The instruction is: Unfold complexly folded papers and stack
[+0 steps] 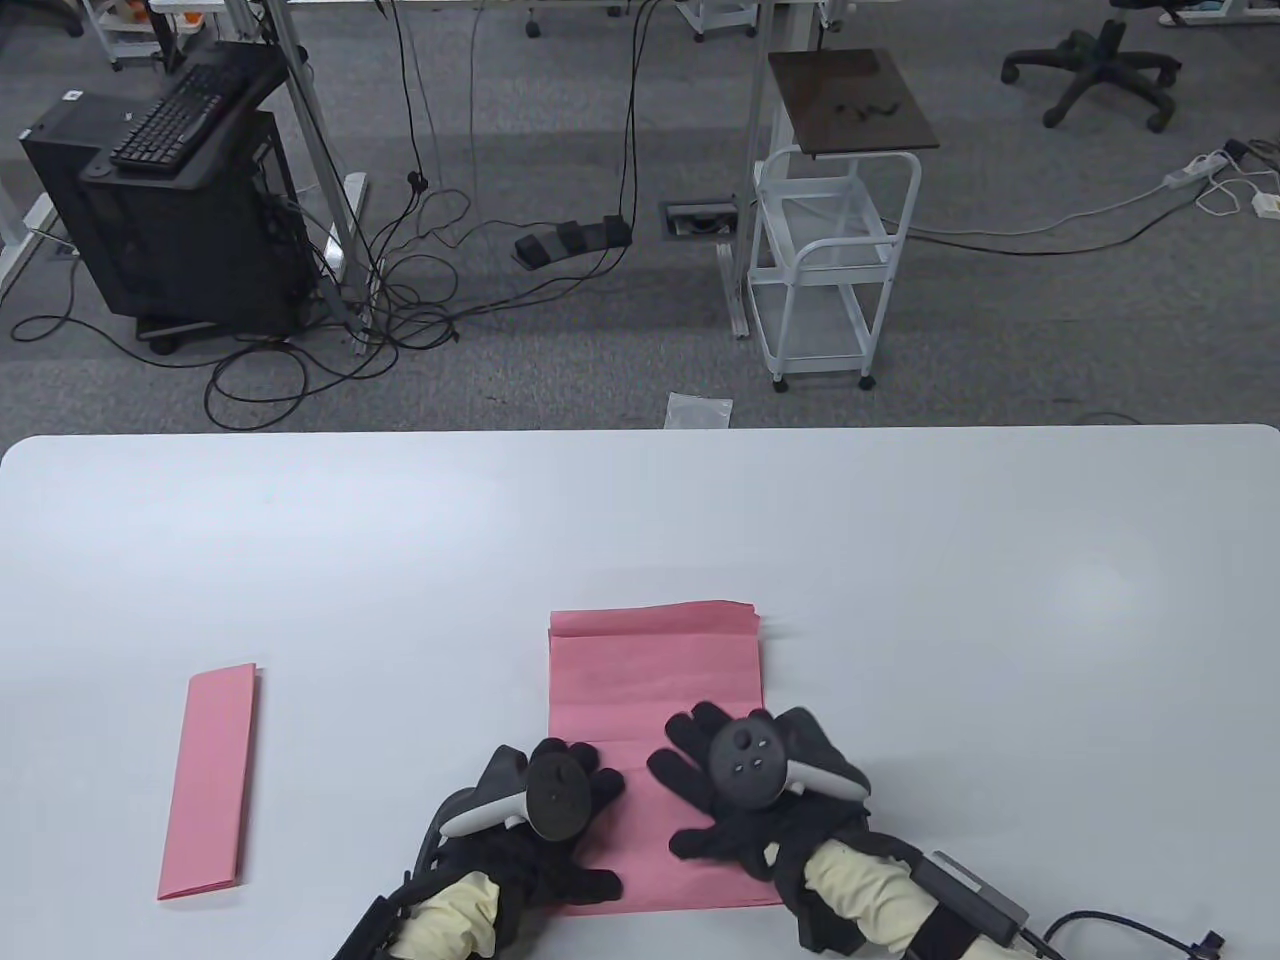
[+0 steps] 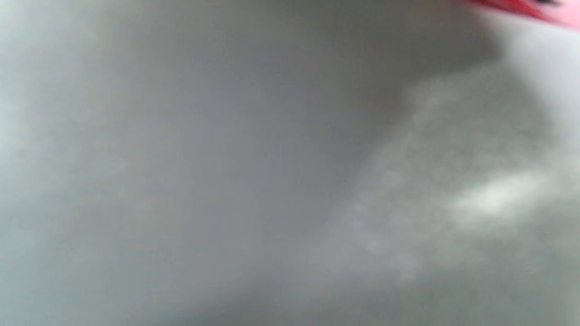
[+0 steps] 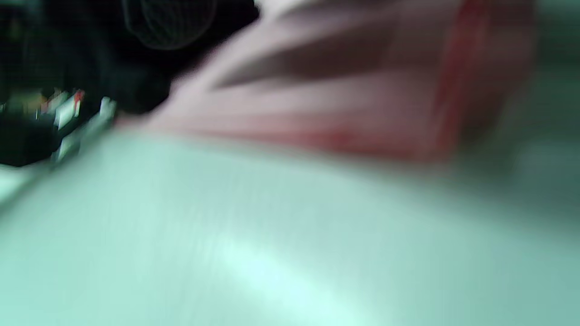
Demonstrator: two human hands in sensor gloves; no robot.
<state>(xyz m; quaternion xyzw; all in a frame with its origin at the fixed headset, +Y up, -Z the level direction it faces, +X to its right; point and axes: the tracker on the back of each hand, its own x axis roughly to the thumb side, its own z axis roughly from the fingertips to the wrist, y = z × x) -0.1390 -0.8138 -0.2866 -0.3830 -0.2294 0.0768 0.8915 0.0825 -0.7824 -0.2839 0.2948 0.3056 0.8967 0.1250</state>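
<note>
A stack of pink sheets (image 1: 655, 670) lies flat near the table's front middle, with creases across it. My left hand (image 1: 560, 810) rests flat on its near left part, fingers spread. My right hand (image 1: 730, 790) rests flat on its near right part, fingers spread. A folded pink paper (image 1: 210, 768) lies as a long narrow strip to the left, apart from both hands. The right wrist view shows the pink sheets (image 3: 344, 99) blurred, with a gloved finger (image 3: 163, 27) at the top left. The left wrist view shows only blurred table and a pink sliver (image 2: 534, 11).
The white table (image 1: 900, 560) spans the view; its far edge runs across the middle. Beyond it on the floor stand a white cart (image 1: 830, 290), a black computer stand (image 1: 180, 200) and cables.
</note>
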